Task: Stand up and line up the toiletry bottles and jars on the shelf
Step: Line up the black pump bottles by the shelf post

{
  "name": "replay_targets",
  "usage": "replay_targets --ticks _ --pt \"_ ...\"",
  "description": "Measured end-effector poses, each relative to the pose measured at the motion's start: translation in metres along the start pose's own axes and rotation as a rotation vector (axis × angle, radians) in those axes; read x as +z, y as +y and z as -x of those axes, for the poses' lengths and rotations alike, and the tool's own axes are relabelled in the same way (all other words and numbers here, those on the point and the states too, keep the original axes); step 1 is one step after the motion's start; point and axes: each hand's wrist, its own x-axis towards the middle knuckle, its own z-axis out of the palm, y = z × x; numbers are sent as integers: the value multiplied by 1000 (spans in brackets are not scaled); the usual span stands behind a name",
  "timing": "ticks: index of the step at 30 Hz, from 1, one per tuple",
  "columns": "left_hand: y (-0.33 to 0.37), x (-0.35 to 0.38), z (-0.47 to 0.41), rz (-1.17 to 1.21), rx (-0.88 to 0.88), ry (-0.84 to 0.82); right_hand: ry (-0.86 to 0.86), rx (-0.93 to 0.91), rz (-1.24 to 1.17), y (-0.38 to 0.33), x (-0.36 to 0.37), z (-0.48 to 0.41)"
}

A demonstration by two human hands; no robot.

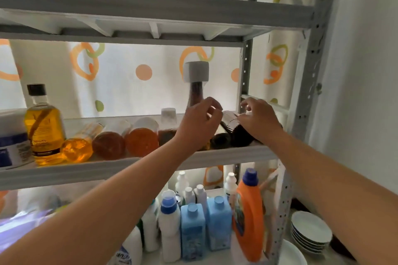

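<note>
On the middle shelf [137, 162] a yellow bottle [44, 127] with a black cap stands upright at the left. Beside it lie a yellow bottle [78, 146], a brownish bottle [109, 143] and an orange bottle [142, 141]. A small brown bottle [168, 123] with a white cap and a tall dark bottle [195, 86] with a grey square cap stand further right. Two dark bottles lie at the right end, a smaller one [220, 141] in front. My right hand [259, 119] grips the larger ribbed dark bottle [238, 133]. My left hand [199, 123] hovers loosely curled before the tall bottle, holding nothing.
A white jar [11, 142] with a blue label stands at the far left. The shelf below holds several detergent bottles, among them an orange one [248, 217] and blue ones [192, 228]. Stacked white bowls [311, 232] sit lower right. A grey upright post [310, 75] borders the right side.
</note>
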Motion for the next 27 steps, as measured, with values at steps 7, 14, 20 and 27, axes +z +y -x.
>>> replay_targets --ticks 7,14,20,27 --pt "3 47 -23 -34 -54 -158 -66 128 51 64 6 -31" --pt "7 79 -53 -20 -86 -194 -292 225 267 92 30 -54" --pt "3 103 -74 -16 -177 -154 -225 155 412 112 41 -56" --pt "2 114 -86 -74 -306 -161 14 117 340 114 59 -43"
